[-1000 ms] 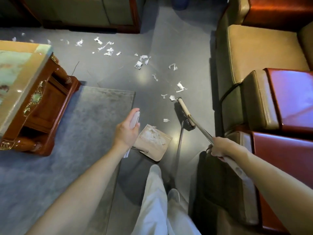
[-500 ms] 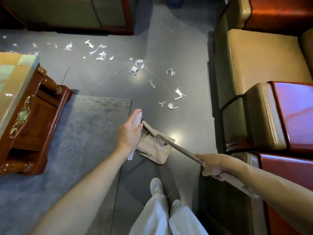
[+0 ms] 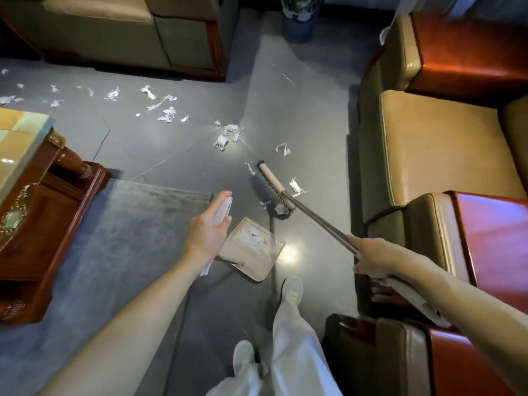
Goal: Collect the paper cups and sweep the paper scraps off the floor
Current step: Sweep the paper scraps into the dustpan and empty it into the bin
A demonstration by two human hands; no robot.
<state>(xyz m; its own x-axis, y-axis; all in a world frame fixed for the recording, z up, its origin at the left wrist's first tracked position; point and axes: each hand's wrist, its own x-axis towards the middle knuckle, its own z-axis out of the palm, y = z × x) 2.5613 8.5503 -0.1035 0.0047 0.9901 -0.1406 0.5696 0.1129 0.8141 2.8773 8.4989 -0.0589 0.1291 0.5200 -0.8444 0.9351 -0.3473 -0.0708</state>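
Observation:
My left hand (image 3: 207,231) grips the white upright handle of a beige dustpan (image 3: 253,248), which rests on the grey floor and holds white paper scraps. My right hand (image 3: 371,257) holds the metal shaft of a broom; the broom head (image 3: 275,191) lies on the floor beyond the dustpan, with a few scraps against its bristles. More paper scraps (image 3: 225,137) lie scattered ahead, and a long trail of them (image 3: 163,107) runs to the far left. A white cup rim (image 3: 384,35) peeks out behind the far armchair.
A carved wooden coffee table (image 3: 43,195) stands at the left on a grey rug (image 3: 120,252). Leather armchairs (image 3: 434,150) line the right side, a sofa (image 3: 128,30) the back. A blue vase (image 3: 298,21) stands at the far end. My feet (image 3: 291,290) are just behind the dustpan.
The broom head has swung out from over the dustpan to the floor ahead, among the scraps. My left hand and the dustpan have stayed in place.

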